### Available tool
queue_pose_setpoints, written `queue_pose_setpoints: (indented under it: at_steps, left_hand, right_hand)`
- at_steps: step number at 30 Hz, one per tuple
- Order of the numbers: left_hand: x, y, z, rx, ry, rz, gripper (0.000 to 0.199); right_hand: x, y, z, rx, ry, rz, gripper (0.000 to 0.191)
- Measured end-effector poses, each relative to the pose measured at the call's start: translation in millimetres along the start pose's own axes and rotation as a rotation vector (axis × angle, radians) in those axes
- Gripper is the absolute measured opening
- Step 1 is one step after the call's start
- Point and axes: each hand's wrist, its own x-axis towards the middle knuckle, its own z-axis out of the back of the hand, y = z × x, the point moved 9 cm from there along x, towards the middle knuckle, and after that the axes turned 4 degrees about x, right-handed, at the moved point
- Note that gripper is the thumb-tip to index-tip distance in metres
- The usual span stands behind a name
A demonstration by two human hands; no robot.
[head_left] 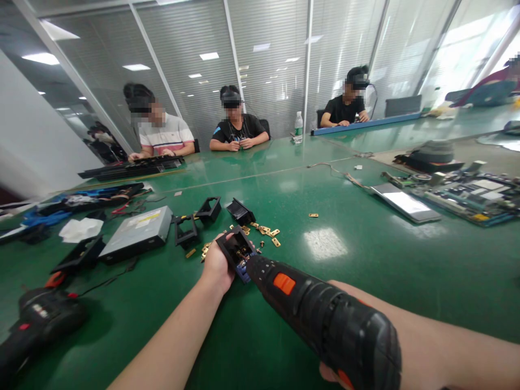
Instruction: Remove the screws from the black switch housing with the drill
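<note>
My left hand point(216, 266) grips a black plastic housing point(227, 244) with a blue part at its near end, tilted with its open side up. A black and orange power screwdriver point(312, 309) is in my right hand point(328, 372), which the tool's body largely hides. The screwdriver's nose reaches the housing's opening, where brass-coloured metal shows; whether the bit touches a screw I cannot tell. Small brass plates point(275, 242) and a few screws point(262, 244) lie just beyond the housing. Behind them rest more black frames point(208, 210), including one turned on its side point(240, 212).
On the left are a grey disc drive point(140, 233), another black frame point(79, 254) and a second power tool point(44, 314). A flat silver device point(406, 203) and circuit boards point(479, 192) lie right. Several people sit across the green table point(280, 179), near a bottle point(299, 128).
</note>
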Motion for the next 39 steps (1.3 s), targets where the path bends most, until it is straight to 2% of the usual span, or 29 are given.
queue_pose_setpoints:
  at_steps: [5, 10, 12, 17, 19, 25, 31, 39]
  left_hand:
    - [0.7, 1.8, 1.2, 0.018, -0.002, 0.014, 0.030]
    - [1.7, 1.0, 1.3, 0.038, -0.008, 0.008, 0.030]
    - [2.5, 0.9, 1.9, 0.043, -0.014, 0.004, 0.030]
    - [4.4, 1.8, 3.8, 0.051, -0.027, -0.002, 0.032]
    - [4.6, 2.3, 3.7, 0.053, -0.024, 0.003, 0.032]
    - [3.6, 0.6, 1.1, 0.051, -0.023, 0.003, 0.035]
    - [1.5, -0.5, -0.7, 0.047, -0.023, -0.006, 0.028]
    - [3.1, -1.0, 0.3, 0.049, -0.016, -0.010, 0.027]
  right_hand:
    - [-3.0, -16.2, 0.8, -0.006, -0.061, -0.022, 0.019]
    - [-2.4, -13.6, -1.4, -0.033, -0.059, -0.041, 0.014]
    - [-2.6, -7.5, 0.0, -0.069, -0.076, -0.046, 0.021]
    - [-3.2, 20.1, 5.9, -0.120, -0.183, 0.019, 0.077]
    - [-2.7, 26.0, 3.9, -0.090, -0.189, 0.019, 0.087]
    - [-3.2, 22.3, 3.7, -0.044, -0.176, 0.005, 0.086]
    - [-3.4, 20.5, 7.1, -0.071, -0.137, 0.038, 0.089]
    - [-0.9, 28.3, 2.6, -0.073, -0.148, 0.070, 0.079]
